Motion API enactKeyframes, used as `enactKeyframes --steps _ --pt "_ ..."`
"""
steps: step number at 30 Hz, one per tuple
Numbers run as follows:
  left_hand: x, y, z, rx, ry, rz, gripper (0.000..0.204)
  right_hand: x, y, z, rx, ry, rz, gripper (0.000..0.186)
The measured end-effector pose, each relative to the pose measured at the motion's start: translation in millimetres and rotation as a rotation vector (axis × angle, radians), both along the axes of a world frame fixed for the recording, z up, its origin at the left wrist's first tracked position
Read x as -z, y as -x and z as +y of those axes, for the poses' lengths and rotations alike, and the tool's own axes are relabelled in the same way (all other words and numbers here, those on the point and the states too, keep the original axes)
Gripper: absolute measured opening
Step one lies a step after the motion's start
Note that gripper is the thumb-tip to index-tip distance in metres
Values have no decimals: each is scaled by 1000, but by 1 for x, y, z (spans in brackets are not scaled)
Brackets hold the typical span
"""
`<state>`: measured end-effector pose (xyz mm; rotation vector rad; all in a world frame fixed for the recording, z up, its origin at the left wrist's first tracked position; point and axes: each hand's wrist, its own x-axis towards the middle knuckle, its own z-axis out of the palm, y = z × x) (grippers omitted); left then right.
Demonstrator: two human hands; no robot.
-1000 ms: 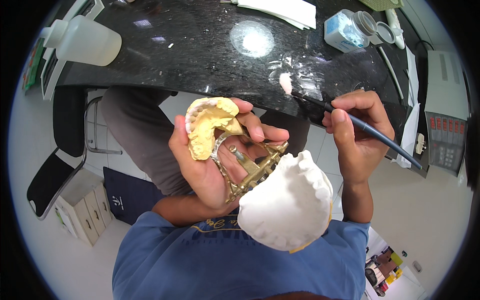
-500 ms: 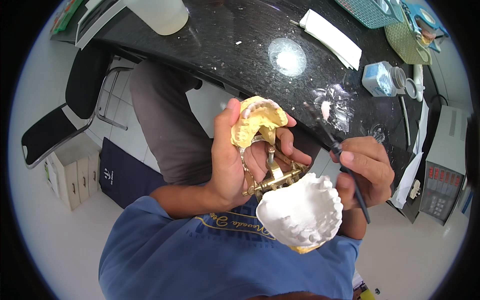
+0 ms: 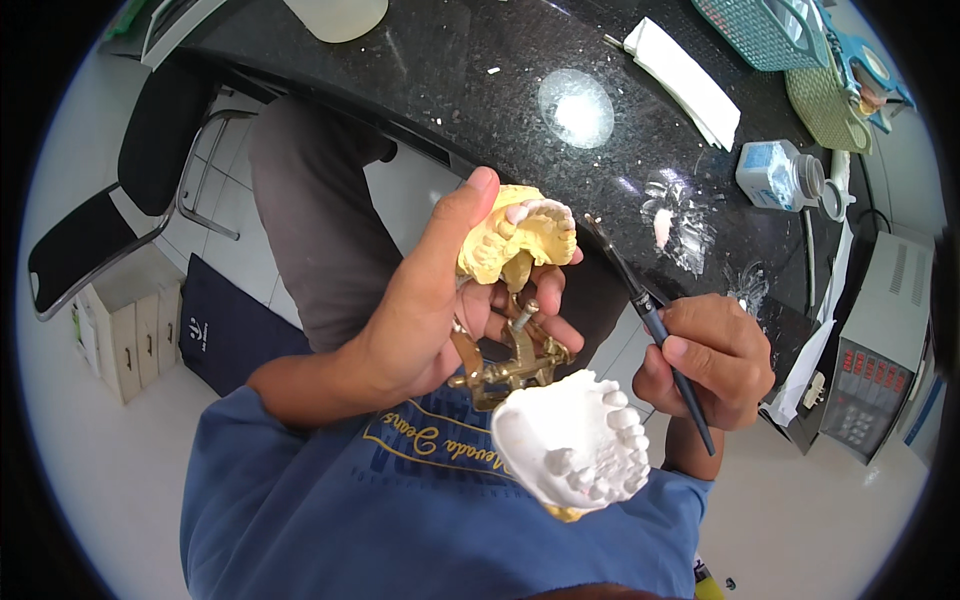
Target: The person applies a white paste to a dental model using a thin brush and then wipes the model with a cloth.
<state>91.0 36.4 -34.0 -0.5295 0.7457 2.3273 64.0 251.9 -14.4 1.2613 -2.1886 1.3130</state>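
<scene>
My left hand is closed around a brass dental articulator that hangs wide apart at its hinge. Its far end carries a yellow plaster dental model, with pale whitish-pink teeth along the front of the arch. On the near end sits a white plaster dental model, teeth facing up, over a yellow base. Pinched in my right hand is a slim dark brush. Its tip, with a small pinkish dab, points at the yellow model and stays a little apart from it.
On the black worktop lie a pinkish lump amid white smears, a folded white cloth and an uncapped powder bottle. Baskets stand at the far right. A grey control box is at right, a black chair at left.
The articulator has turned in my left hand, and the white model has shifted left and down. My right hand has brought the brush tip left, nearer the yellow model.
</scene>
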Motion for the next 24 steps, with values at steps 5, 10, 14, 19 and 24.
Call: enactKeyframes --steps 5,10,14,19,24 --pt "-3 4 -5 44 -80 14 68 3 0 -1 0 -5 90 28" --pt "-4 4 -3 27 -98 -17 69 5 0 0 5 -24 108 28" --pt "-3 3 -2 27 -78 -7 68 5 0 1 7 -28 109 27" --pt "-4 3 -1 23 -36 -14 68 4 -1 0 19 -45 91 28" --pt "-4 1 -2 40 -52 21 66 1 -1 1 8 -26 59 30"
